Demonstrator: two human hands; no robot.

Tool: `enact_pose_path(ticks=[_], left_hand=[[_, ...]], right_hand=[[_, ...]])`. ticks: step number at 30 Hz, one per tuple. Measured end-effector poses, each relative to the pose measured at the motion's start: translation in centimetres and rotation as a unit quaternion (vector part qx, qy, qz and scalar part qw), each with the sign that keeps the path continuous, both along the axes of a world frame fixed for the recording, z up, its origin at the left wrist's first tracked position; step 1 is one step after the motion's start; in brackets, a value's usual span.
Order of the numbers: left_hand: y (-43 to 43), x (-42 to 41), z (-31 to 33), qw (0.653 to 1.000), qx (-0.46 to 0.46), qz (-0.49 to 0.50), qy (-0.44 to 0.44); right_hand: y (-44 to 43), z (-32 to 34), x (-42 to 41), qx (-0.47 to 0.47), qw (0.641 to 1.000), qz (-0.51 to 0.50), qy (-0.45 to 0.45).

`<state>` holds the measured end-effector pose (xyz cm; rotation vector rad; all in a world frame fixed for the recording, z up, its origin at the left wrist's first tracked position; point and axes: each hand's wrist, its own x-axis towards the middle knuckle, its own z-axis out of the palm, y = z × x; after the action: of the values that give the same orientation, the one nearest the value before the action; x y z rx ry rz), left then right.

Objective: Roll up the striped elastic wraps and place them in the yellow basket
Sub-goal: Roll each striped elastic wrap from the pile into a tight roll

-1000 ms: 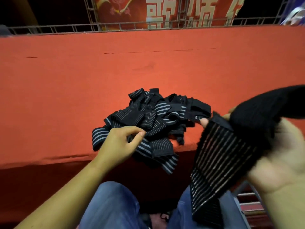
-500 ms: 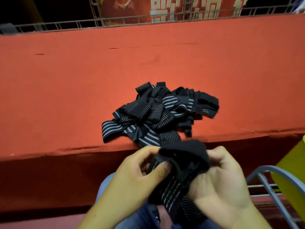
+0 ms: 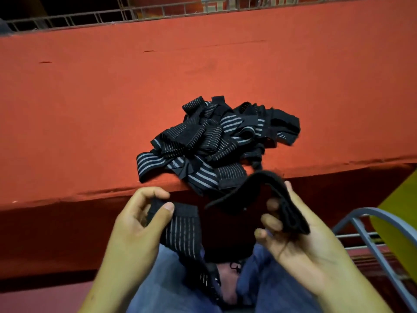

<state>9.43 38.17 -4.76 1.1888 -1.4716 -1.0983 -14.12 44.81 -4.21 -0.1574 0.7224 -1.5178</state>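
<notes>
I count one black striped elastic wrap, two grips grasping its ends: left hand, right hand. One tangled pile of wraps lies on the red worktop.

We are pulling our left hand and right hand apart, opening out the wrap that was bunched between them.

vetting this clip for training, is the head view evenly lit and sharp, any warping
Head view: wide-angle bowing curves the red table edge; light falls on its top and the pile of wraps, the front below is in shadow; the held wrap is dark and soft near the right hand.
</notes>
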Motion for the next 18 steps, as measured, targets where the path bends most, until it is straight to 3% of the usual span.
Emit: enact_pose_path(ticks=[8,13,18], left_hand=[[2.6,-2.4,1.7,0.985,-0.051,-0.111,-0.121],[3.4,-4.8,1.8,0.980,0.016,-0.196,-0.013],[3.4,-5.2,1.9,0.983,-0.033,-0.173,-0.049]], right_hand=[[0.0,-0.1,1.1,0.030,0.999,0.012,0.010],[0.1,-1.4,2.9,0.060,0.997,0.052,0.015],[1.1,-1.3,3.6,0.030,0.993,0.085,0.080]])
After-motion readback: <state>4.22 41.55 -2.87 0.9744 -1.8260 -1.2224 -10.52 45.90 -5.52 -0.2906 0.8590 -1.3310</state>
